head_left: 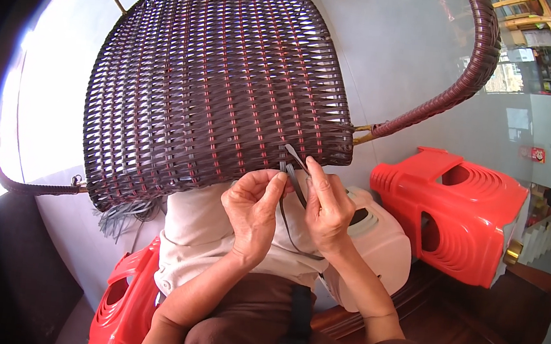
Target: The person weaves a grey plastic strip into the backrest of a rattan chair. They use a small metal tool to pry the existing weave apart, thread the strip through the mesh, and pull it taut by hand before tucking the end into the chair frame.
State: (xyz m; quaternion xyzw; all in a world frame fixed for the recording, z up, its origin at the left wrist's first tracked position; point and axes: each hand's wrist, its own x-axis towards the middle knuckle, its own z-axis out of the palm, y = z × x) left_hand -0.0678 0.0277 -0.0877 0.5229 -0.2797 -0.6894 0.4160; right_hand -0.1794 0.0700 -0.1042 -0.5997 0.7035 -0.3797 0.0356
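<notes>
A dark brown woven chair panel (pixel 218 80) with reddish strands leans in front of me, its lower edge by my lap. My left hand (pixel 251 213) is closed, thumb and forefinger pinching a dark flat weaving strip (pixel 296 186) at the panel's lower right edge. Close beside it, my right hand (pixel 328 210) is closed too, fingertips on a thin, flat, grey piece (pixel 296 154) whose tip meets the weave. Whether that piece is a tool or another strip I cannot tell. A loose dark strand (pixel 285 226) hangs below the hands.
A wrapped curved arm (pixel 475 65) juts from the panel's right side, another (pixel 42 188) from its left. Red plastic stools lie at right (pixel 457 216) and lower left (pixel 127 297), with a pale one (pixel 384 249) between. Strip ends (pixel 121 220) dangle at lower left. Dark wooden furniture (pixel 473 324) stands lower right.
</notes>
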